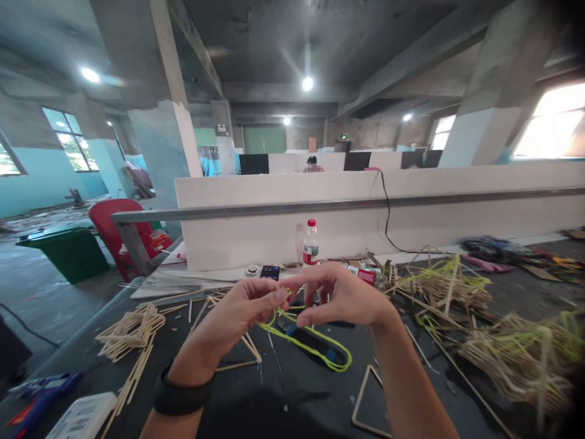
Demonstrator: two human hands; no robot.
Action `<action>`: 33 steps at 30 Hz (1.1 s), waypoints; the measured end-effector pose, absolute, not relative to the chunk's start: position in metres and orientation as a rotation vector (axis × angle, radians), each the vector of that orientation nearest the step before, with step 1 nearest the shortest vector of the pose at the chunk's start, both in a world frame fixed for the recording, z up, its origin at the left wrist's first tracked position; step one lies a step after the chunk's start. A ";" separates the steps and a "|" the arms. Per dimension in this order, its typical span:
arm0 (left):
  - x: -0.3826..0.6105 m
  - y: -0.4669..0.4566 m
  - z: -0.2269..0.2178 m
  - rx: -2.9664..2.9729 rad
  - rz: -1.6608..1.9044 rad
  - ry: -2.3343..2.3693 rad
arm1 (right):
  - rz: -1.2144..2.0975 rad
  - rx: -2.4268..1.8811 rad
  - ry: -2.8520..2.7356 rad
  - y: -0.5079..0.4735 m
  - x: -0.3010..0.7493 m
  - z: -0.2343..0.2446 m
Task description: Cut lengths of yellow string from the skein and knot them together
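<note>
A neon-yellow cord (339, 361) is held above the middle of the dark desk (283, 396); its upper end is pinched between thumb and fingertips of the left hand (249, 310), which is closed on it, and again between the pressed-together thumb and forefinger of the right hand (343, 299); the two hands are nearly touching; the cord's loop hangs down and lies on the desk just below the right hand. A black wristband (179, 397) is worn on the left wrist.

Bare desk surface is seen directly under and before the hands; it is bounded on the left by a heap of thin wooden sticks (130, 329) near the left edge, and on the right by tangled stick bundles (514, 360) wound with the same cord; a stick triangle (368, 403) lies near the front edge beside the right forearm. Along the far edge a water bottle (311, 244) and a small black device (270, 272) are stood against a white partition (411, 210). A blue glue gun (41, 390) is seen at the front left corner.
</note>
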State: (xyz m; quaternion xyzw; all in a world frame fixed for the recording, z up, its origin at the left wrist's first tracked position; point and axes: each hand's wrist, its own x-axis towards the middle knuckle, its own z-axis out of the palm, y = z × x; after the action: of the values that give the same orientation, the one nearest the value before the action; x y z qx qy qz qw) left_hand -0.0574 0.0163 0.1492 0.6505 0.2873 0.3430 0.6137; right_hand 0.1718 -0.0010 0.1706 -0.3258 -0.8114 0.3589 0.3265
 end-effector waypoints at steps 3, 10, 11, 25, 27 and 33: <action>-0.057 0.015 0.148 1.498 0.778 0.642 | 0.984 -0.781 -2.091 0.002 0.169 0.167; -0.058 0.013 0.147 1.503 0.734 0.648 | 1.081 -0.595 -1.959 0.009 0.164 0.160; -0.058 0.013 0.148 1.504 0.730 0.648 | 1.087 -0.576 -1.943 0.009 0.164 0.159; -0.059 0.017 0.145 1.486 0.835 0.684 | 0.939 -0.733 -1.773 0.007 0.165 0.162; -0.062 0.020 0.145 1.403 0.916 0.715 | 0.885 -0.689 -1.648 0.012 0.169 0.161; -0.084 0.028 0.160 1.093 1.309 0.625 | 0.875 -0.425 -0.965 0.036 0.201 0.156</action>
State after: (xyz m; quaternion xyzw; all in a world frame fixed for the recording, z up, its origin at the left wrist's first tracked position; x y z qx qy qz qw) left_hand -0.0839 0.0283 0.1599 0.4742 0.2715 0.5682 0.6153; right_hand 0.2005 0.0359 0.1559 -0.1964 -0.4457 0.4040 0.7743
